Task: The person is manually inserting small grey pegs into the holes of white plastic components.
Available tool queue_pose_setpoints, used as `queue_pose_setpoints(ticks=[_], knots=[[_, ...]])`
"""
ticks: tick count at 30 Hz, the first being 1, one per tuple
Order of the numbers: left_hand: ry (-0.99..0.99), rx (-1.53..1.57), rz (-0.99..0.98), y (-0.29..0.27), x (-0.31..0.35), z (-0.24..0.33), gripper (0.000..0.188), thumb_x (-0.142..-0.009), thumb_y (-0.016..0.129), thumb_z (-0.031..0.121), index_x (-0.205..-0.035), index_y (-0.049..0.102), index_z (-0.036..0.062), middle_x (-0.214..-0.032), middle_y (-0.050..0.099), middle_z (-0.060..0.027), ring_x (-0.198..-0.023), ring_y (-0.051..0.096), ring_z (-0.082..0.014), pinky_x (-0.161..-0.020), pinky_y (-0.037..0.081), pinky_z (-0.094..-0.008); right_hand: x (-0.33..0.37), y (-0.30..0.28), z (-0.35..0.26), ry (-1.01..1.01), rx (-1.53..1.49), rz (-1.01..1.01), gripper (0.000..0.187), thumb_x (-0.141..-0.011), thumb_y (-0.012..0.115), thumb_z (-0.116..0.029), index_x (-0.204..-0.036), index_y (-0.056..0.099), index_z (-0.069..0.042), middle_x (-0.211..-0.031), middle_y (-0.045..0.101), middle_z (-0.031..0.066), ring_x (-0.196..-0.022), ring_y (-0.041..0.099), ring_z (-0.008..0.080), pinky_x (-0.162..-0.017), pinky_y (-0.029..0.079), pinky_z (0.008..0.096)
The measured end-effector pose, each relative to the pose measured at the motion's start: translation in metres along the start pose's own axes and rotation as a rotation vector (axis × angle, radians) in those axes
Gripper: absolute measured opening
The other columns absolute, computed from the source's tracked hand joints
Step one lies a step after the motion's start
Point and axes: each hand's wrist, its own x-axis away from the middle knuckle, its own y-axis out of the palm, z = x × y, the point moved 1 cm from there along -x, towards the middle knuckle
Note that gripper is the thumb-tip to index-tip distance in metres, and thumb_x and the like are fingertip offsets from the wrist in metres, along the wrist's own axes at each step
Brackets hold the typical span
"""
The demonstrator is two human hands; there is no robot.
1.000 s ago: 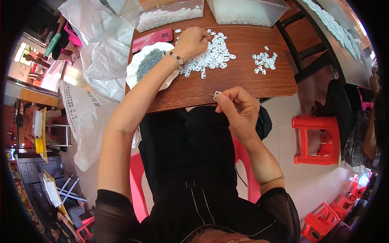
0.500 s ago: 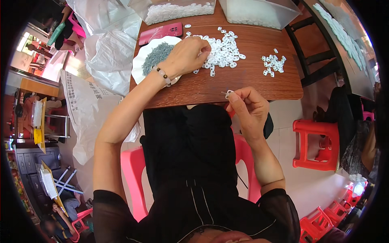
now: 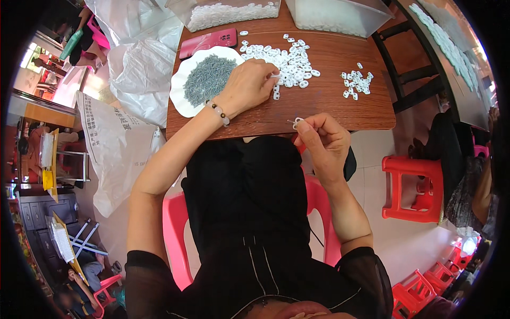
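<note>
My left hand (image 3: 248,86), with a beaded bracelet on its wrist, is closed in a pinch at the near-left edge of a pile of small white two-holed plastic pieces (image 3: 293,66). A white piece (image 3: 274,76) shows at its fingertips. Left of this hand, a white scalloped plate (image 3: 179,94) holds many short grey-blue springs (image 3: 208,80). Over the table's front edge, my right hand (image 3: 328,139) pinches a white two-holed piece (image 3: 298,122) between thumb and forefinger. A thin spring (image 3: 290,121) sticks out leftward from that piece.
A smaller group of white pieces (image 3: 357,83) lies on the right of the brown table (image 3: 340,114). A pink phone (image 3: 208,43) rests behind the plate. Two clear bins (image 3: 340,24) stand at the back. Plastic bags (image 3: 127,138) hang at left; a red stool (image 3: 413,189) stands at right.
My left hand has drawn slightly back toward me from the pile, uncovering more of the springs and white pieces. My right hand keeps its pinch in nearly the same place.
</note>
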Motion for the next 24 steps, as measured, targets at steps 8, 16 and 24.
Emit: queue_pose_setpoints(ticks=[8,16,24], knots=[[-0.198,0.707,0.108,-0.007,0.017,0.018,0.026,-0.091,0.059,0.015,-0.111,0.064,-0.0004,-0.091,0.068,-0.0068,-0.066,0.056,-0.0092,-0.064,0.048,-0.0237,0.0,-0.001,0.0,0.005,-0.005,-0.002,0.009,-0.089,0.062,-0.005,-0.084,0.06,0.002,-0.07,0.061,0.0001,-0.062,0.056,0.003,-0.057,0.043,0.016],[-0.577,1.363,0.026,-0.011,0.051,0.043,0.025,-0.091,0.06,0.014,-0.111,0.065,-0.0009,-0.09,0.068,-0.0052,-0.072,0.055,-0.0052,-0.064,0.045,-0.0191,-0.001,0.001,0.002,0.067,-0.044,0.026,0.01,-0.09,0.062,-0.007,-0.085,0.06,0.002,-0.072,0.062,0.0012,-0.066,0.057,0.0037,-0.062,0.044,0.0169],[-0.478,1.175,0.088,-0.002,0.077,0.056,0.021,-0.089,0.065,0.013,-0.106,0.067,-0.0002,-0.085,0.066,-0.0003,-0.068,0.052,-0.0011,-0.058,0.041,-0.0157,-0.003,0.0,0.003,0.103,-0.046,0.024,0.01,-0.09,0.062,-0.008,-0.086,0.06,0.0,-0.073,0.062,0.0014,-0.066,0.057,0.0042,-0.063,0.044,0.0175]])
